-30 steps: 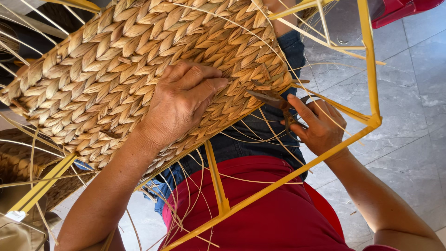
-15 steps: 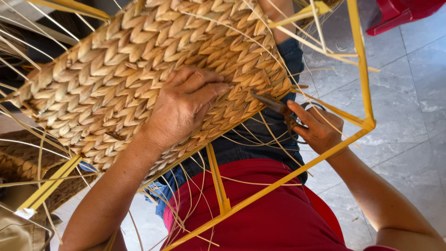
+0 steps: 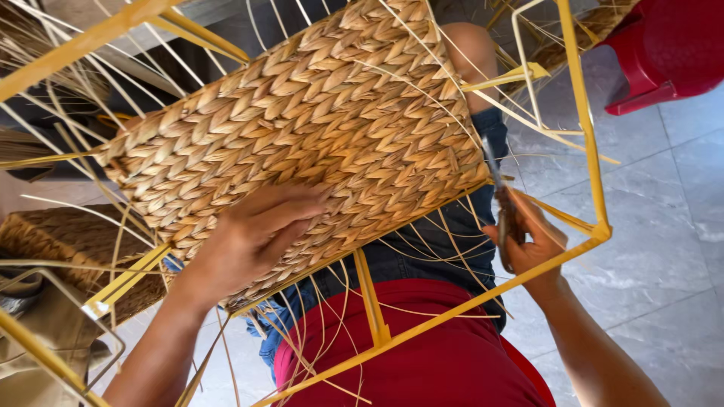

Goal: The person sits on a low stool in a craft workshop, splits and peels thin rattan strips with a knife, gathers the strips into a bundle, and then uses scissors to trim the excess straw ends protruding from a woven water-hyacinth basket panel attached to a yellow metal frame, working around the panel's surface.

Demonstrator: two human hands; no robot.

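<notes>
A woven panel [image 3: 324,143] of tan plaited fibre fills the middle of the view, stretched over a yellow metal frame [image 3: 596,218]. My left hand [image 3: 253,237] lies flat on the panel's lower part, fingers pressed against the weave. My right hand [image 3: 528,237] is at the panel's right edge, inside the frame's corner, closed on a pair of scissors [image 3: 501,207] that points up toward the loose fibre ends. Thin pale strands [image 3: 422,249] hang from the panel's lower edge over my lap.
Under the frame are my red shirt [image 3: 422,362] and dark denim trousers [image 3: 422,260]. A second woven piece [image 3: 72,245] on another yellow frame lies at left. A red plastic object [image 3: 664,53] stands at upper right on the grey tiled floor [image 3: 664,271].
The panel and frame have swung so more of the weave faces me. My right hand moved up to the panel's edge with the scissors now upright. My left hand stays on the weave.
</notes>
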